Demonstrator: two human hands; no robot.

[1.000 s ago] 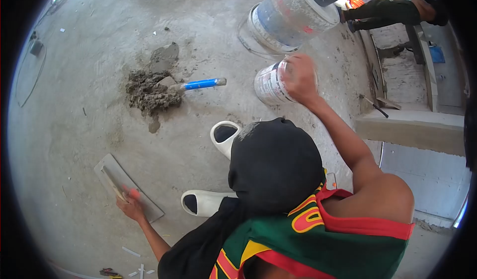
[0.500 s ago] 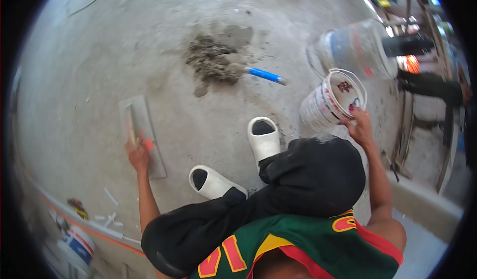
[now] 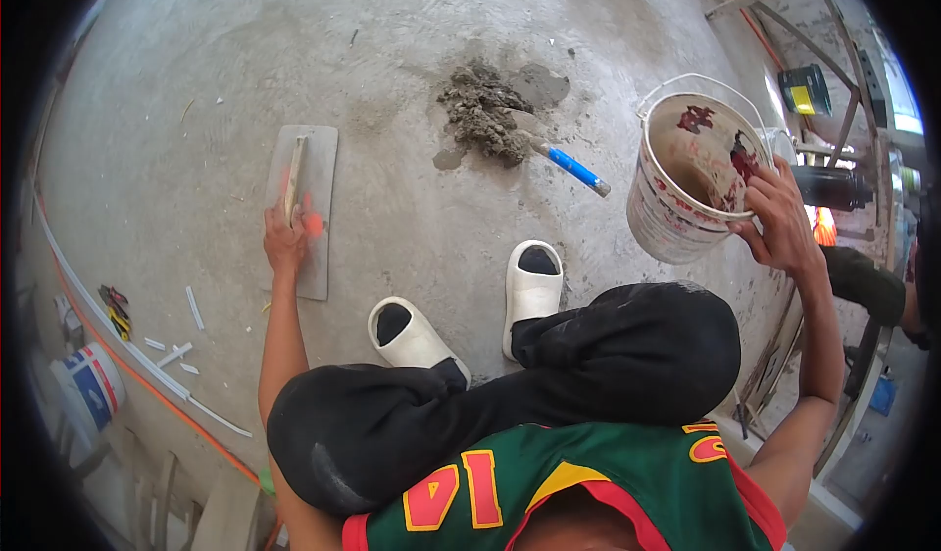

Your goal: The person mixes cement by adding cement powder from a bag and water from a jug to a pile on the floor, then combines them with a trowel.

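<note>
My left hand [image 3: 285, 241] is closed round the handle of a flat rectangular plastering trowel [image 3: 316, 188], whose grey blade faces the concrete floor. With my right hand [image 3: 779, 216] I grip the rim of a white bucket [image 3: 676, 223]; it is tilted so its inside shows, with dark red stains and some murky liquid. In front of my feet lies a heap of wet mortar [image 3: 482, 110]. A smaller trowel with a blue handle [image 3: 578, 171] rests in that heap, its blade partly hidden by mortar.
White slip-on shoes [image 3: 536, 286] are on my feet. Pliers [image 3: 116, 311] and white plastic offcuts [image 3: 174, 356] lie at left, near an orange hose [image 3: 147, 379] and a white-and-blue bucket [image 3: 93, 384]. At right are a dark green container [image 3: 805, 90], metal framing and another person's leg [image 3: 863, 286].
My right hand has raised the bucket and tipped its mouth further toward me. The view has shifted, and the large clear container behind the bucket is now mostly hidden.
</note>
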